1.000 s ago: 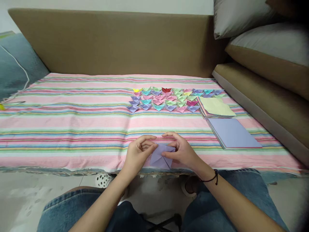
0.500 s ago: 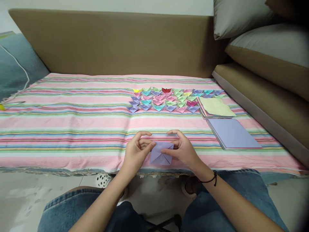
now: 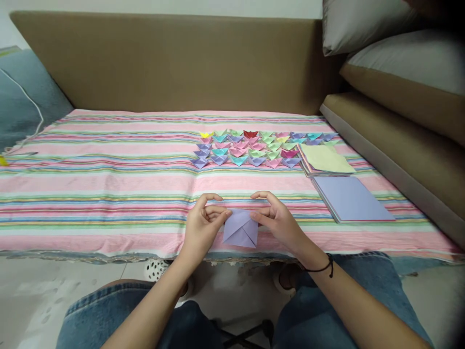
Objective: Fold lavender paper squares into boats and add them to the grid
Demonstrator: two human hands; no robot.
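Note:
A small folded sheet of purple origami paper (image 3: pixel 240 230) is held up between my two hands, above the front edge of the striped cloth. Diagonal creases and flaps show on its near face. My left hand (image 3: pixel 205 223) pinches its upper left corner between thumb and fingers. At the upper right corner, my right hand (image 3: pixel 278 218) grips it the same way, thumb on the near face. Both index fingers are raised and curved clear of the paper. Beyond my hands, several rows of small folded paper boats (image 3: pixel 239 152) in many colours stand on the cloth.
Right of the boats lie a stack of pale yellow paper (image 3: pixel 327 159) and a stack of purple sheets (image 3: pixel 354 198). Brown and grey cushions (image 3: pixel 399 116) are piled at the right. The striped cloth (image 3: pixel 98 184) covers the seat up to the brown backrest (image 3: pixel 174 63).
My right thumb has moved from the middle of the purple paper to its upper right corner, uncovering more of the creased face. The paper has shifted slightly left.

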